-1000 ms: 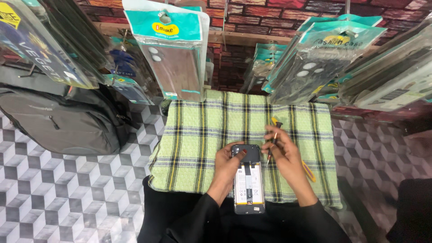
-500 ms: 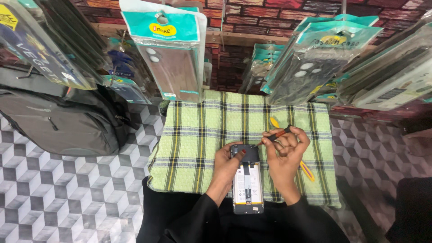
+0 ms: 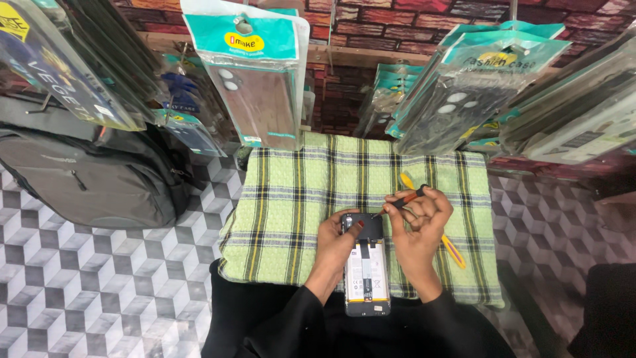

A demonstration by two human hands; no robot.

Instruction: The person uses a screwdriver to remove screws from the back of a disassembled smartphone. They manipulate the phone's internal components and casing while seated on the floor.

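An opened phone (image 3: 366,270) lies back-up on a green checked cloth (image 3: 298,192), its battery and dark upper cover showing. My left hand (image 3: 339,242) holds the phone's upper left edge, thumb on the dark cover. My right hand (image 3: 419,229) grips a small red-and-black screwdriver (image 3: 399,201), its tip touching the phone's top right corner. A yellow tool (image 3: 452,250) lies on the cloth, partly hidden under my right hand.
A grey backpack (image 3: 86,176) rests on the cube-patterned floor (image 3: 86,285) at left. Packaged phone cases (image 3: 255,86) hang overhead, others (image 3: 477,86) to the right, before a brick wall. A dark shape sits at the far right edge.
My right hand has curled in and lowered the screwdriver from upright to a slant, bringing its tip onto the phone's top corner. My left hand and the phone stay put.
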